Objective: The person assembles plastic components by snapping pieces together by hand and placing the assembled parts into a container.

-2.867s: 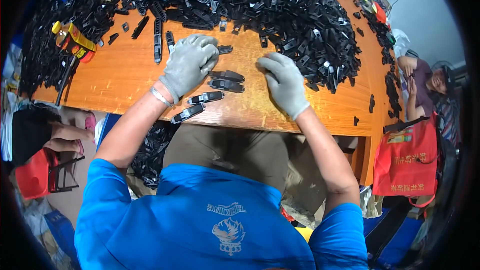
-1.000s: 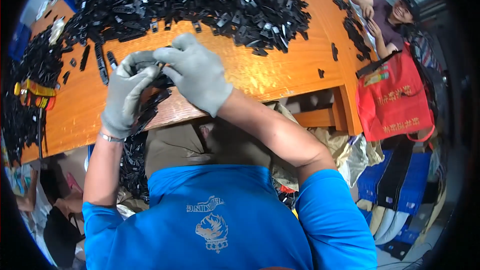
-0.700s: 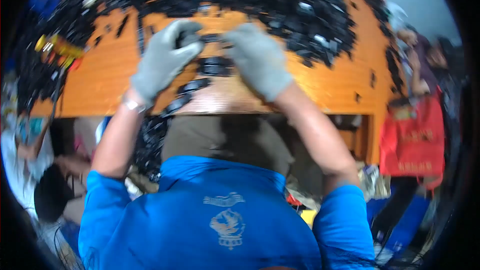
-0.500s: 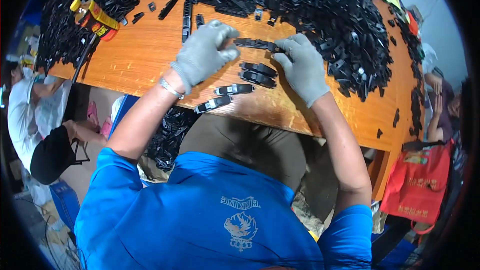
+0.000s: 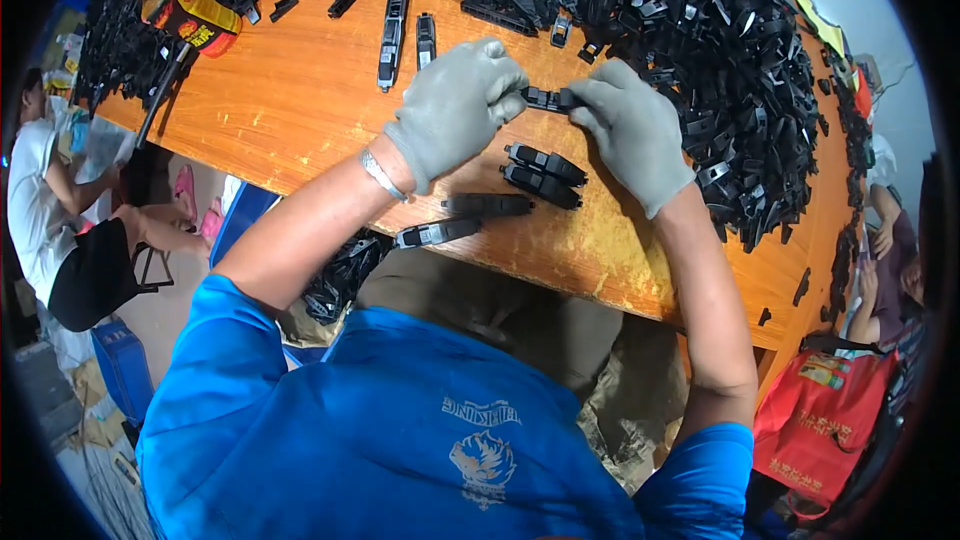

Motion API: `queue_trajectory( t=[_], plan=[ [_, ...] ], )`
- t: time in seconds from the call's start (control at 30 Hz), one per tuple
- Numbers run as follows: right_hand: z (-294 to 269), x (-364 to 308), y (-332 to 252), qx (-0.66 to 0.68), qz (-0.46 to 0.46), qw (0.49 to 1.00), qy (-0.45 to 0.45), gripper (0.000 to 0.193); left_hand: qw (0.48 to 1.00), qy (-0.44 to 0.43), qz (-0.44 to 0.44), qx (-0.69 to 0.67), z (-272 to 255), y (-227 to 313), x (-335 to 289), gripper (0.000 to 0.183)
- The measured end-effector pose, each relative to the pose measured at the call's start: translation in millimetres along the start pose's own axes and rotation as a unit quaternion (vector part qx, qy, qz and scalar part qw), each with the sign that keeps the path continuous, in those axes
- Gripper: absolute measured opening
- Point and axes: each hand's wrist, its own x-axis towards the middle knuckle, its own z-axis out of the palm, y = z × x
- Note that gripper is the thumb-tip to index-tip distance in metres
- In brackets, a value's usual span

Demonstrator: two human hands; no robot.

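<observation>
Both of my hands wear grey gloves. My left hand (image 5: 460,105) pinches the left end of a slim black plastic piece (image 5: 548,100), held low over the wooden table (image 5: 300,130). On its other end, the fingertips of my right hand (image 5: 637,130) are closed. The glove fingers cover both ends of the piece. Nearer to me lie two similar black pieces (image 5: 543,176) side by side. Left of them, a dark piece (image 5: 488,205) and another with a silvery patch (image 5: 440,232) rest by the table's front edge.
A large heap of black plastic parts (image 5: 740,90) covers the back and right of the table. Beyond my left hand lie long black strips (image 5: 393,35). A yellow-capped bottle (image 5: 190,12) stands at the far left. Other people (image 5: 50,200) sit at both sides. A red bag (image 5: 825,420) hangs at right.
My left hand has come to the piece, and its fingers have closed on the left end; before, they were apart from it. My right hand keeps its hold. The whole view has shifted slightly.
</observation>
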Motion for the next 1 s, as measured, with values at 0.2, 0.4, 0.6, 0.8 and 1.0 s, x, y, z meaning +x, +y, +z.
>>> queue_trajectory(
  t=[0.2, 0.4, 0.6, 0.8, 1.0],
  plan=[
    [3, 9, 4, -0.054, -0.071, 0.996, 0.006, 0.018, 0.998, -0.048, -0.013, 0.025, 1, 11, 10, 0.018],
    [-21, -28, 1, 0.147, 0.012, 0.986, -0.078, 0.043, 0.984, -0.173, -0.005, -0.052, -46, 16, -9, 0.047],
    [6, -67, -53, 0.034, -0.02, 0.998, -0.057, 0.084, 0.987, -0.129, 0.072, 0.066, -39, 54, -87, 0.11],
    [58, -41, -144, 0.067, -0.038, 0.996, -0.048, 0.068, 0.999, -0.035, -0.001, 0.012, -92, 21, -143, 0.067],
    [101, -14, -260, 0.191, -0.092, 0.975, -0.064, 0.069, 0.987, 0.139, -0.073, -0.015, -168, -49, -226, 0.029]
  ],
)
